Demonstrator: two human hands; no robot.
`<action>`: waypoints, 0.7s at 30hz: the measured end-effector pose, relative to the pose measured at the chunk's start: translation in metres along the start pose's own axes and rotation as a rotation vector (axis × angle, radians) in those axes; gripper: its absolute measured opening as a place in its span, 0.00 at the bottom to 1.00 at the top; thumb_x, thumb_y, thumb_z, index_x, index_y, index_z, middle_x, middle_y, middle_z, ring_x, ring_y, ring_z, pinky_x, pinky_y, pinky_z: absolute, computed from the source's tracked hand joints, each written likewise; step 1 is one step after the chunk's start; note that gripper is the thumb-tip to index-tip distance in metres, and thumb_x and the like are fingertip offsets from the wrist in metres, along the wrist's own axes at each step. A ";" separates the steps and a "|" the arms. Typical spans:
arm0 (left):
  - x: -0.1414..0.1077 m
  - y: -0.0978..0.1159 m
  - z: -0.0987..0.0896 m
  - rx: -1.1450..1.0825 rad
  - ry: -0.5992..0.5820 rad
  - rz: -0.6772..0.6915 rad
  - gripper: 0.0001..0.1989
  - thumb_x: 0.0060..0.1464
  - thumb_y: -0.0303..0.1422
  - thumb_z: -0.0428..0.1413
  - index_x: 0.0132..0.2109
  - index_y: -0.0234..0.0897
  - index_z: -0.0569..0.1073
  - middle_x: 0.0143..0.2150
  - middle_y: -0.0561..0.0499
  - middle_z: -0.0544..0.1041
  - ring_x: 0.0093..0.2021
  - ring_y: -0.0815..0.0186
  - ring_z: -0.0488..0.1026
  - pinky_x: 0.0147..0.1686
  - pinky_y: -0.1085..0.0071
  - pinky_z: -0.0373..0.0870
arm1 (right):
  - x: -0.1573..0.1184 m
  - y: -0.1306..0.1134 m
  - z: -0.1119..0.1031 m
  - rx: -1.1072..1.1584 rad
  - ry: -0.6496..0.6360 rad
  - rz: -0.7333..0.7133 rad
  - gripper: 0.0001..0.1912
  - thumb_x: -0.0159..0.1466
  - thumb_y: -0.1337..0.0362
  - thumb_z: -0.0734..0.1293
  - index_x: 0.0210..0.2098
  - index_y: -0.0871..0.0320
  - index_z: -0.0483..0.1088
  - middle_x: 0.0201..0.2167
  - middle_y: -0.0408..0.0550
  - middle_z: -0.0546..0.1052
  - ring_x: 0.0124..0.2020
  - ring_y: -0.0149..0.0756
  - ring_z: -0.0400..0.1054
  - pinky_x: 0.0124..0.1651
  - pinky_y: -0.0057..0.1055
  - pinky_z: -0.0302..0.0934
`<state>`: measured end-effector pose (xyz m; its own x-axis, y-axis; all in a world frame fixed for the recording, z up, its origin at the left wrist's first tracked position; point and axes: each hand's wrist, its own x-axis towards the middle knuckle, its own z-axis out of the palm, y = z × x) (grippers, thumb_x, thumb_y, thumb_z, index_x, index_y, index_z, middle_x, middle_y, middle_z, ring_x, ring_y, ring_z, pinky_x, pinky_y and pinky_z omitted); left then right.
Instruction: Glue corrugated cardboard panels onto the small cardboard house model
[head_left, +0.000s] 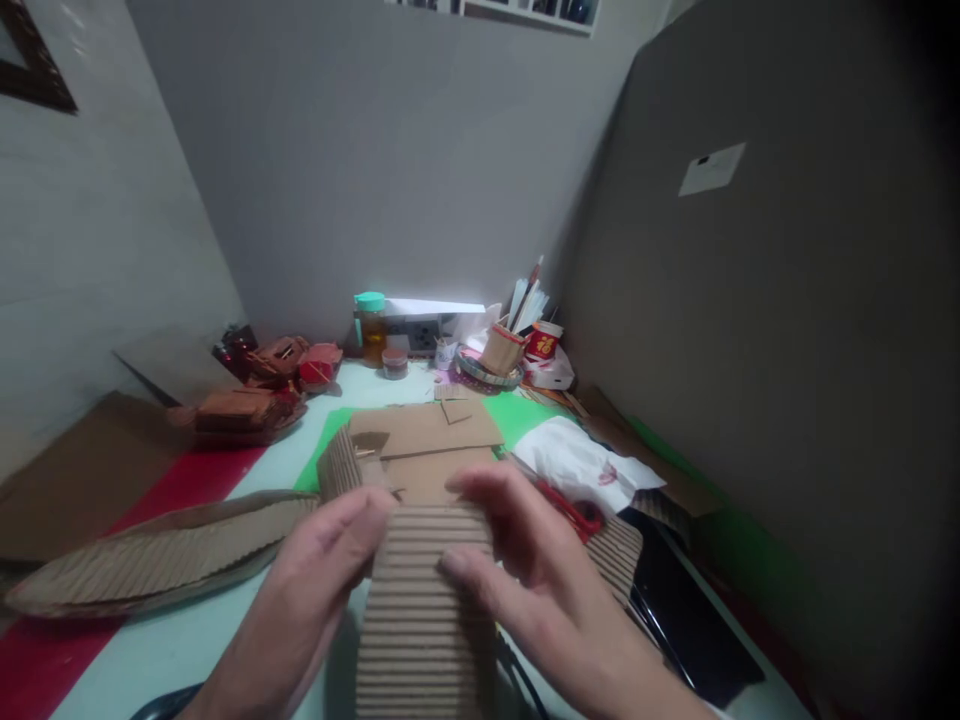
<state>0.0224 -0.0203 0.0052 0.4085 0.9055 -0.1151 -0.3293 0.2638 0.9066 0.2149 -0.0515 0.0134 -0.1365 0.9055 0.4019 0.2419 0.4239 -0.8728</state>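
Observation:
Between my two hands is a strip of corrugated cardboard with its ridges running crosswise. My left hand grips its left edge near the far end, fingers tucked behind. On the other side my right hand holds it, the thumb lying on the ridged face and the fingers curled over the right edge. Just beyond lie flat brown cardboard pieces on a green sheet. A long boat-like corrugated cardboard form rests to the left of my left hand. Red-handled scissors, partly covered, lie beyond my right hand.
A crumpled white paper and a dark glossy object lie at the right. Along the back stand a teal-lidded bottle, a pot of brushes and a red cup. Reddish-brown craft pieces sit back left. Walls enclose the table.

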 end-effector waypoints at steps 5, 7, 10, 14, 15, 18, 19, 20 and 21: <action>0.001 0.003 -0.002 0.082 0.034 0.014 0.10 0.50 0.39 0.69 0.39 0.44 0.82 0.34 0.54 0.78 0.31 0.69 0.73 0.38 0.76 0.74 | 0.011 0.011 0.008 0.034 0.179 -0.008 0.07 0.64 0.67 0.68 0.41 0.55 0.68 0.31 0.41 0.74 0.29 0.29 0.69 0.29 0.21 0.65; 0.001 0.003 0.000 0.110 0.075 0.013 0.11 0.46 0.42 0.71 0.37 0.46 0.83 0.31 0.55 0.79 0.30 0.69 0.74 0.35 0.78 0.75 | 0.012 0.012 0.004 -0.019 0.161 -0.019 0.06 0.64 0.67 0.68 0.42 0.55 0.69 0.33 0.42 0.75 0.32 0.31 0.72 0.32 0.24 0.67; 0.000 0.004 0.003 0.207 0.164 0.037 0.14 0.40 0.46 0.73 0.34 0.49 0.85 0.30 0.55 0.80 0.30 0.67 0.75 0.34 0.78 0.75 | 0.010 0.013 -0.001 -0.253 0.164 -0.198 0.07 0.66 0.70 0.68 0.44 0.58 0.71 0.43 0.50 0.75 0.45 0.38 0.72 0.46 0.31 0.68; -0.001 0.007 0.006 0.509 0.247 0.149 0.09 0.40 0.46 0.72 0.30 0.53 0.85 0.28 0.57 0.82 0.34 0.62 0.78 0.35 0.78 0.74 | 0.009 0.014 -0.002 -0.476 0.113 -0.497 0.12 0.67 0.76 0.65 0.49 0.61 0.73 0.43 0.53 0.75 0.43 0.39 0.68 0.45 0.36 0.66; -0.001 0.007 0.006 0.573 0.242 0.180 0.07 0.42 0.45 0.71 0.29 0.53 0.84 0.28 0.57 0.82 0.34 0.61 0.78 0.35 0.78 0.73 | 0.010 0.014 -0.002 -0.507 0.089 -0.541 0.12 0.68 0.76 0.65 0.50 0.61 0.72 0.41 0.52 0.76 0.40 0.39 0.68 0.43 0.36 0.65; 0.000 0.008 0.003 0.723 0.165 0.242 0.04 0.48 0.44 0.67 0.29 0.53 0.84 0.29 0.58 0.82 0.35 0.62 0.79 0.36 0.80 0.72 | 0.011 0.012 -0.003 -0.591 0.037 -0.640 0.10 0.73 0.73 0.61 0.49 0.62 0.72 0.37 0.50 0.78 0.35 0.38 0.67 0.38 0.37 0.62; 0.001 0.008 0.001 0.745 0.128 0.248 0.05 0.49 0.43 0.66 0.28 0.52 0.83 0.28 0.58 0.82 0.34 0.62 0.79 0.35 0.79 0.72 | 0.011 0.011 -0.005 -0.609 -0.007 -0.641 0.11 0.74 0.72 0.58 0.48 0.63 0.73 0.36 0.51 0.78 0.35 0.37 0.67 0.38 0.37 0.61; 0.002 0.008 -0.001 0.758 0.090 0.249 0.07 0.51 0.43 0.65 0.27 0.51 0.82 0.28 0.57 0.82 0.33 0.62 0.78 0.35 0.79 0.72 | 0.012 0.009 -0.007 -0.625 -0.061 -0.622 0.13 0.75 0.72 0.57 0.47 0.64 0.73 0.35 0.51 0.78 0.34 0.37 0.67 0.38 0.37 0.61; 0.003 0.008 -0.004 0.768 0.050 0.247 0.09 0.52 0.42 0.64 0.25 0.50 0.80 0.27 0.57 0.81 0.31 0.62 0.77 0.33 0.78 0.71 | 0.013 0.006 -0.009 -0.633 -0.112 -0.610 0.14 0.75 0.72 0.56 0.47 0.64 0.73 0.34 0.51 0.77 0.33 0.37 0.66 0.38 0.37 0.62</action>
<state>0.0177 -0.0140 0.0106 0.3554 0.9265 0.1238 0.2796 -0.2318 0.9317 0.2232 -0.0373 0.0154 -0.5004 0.5241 0.6891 0.5782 0.7947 -0.1846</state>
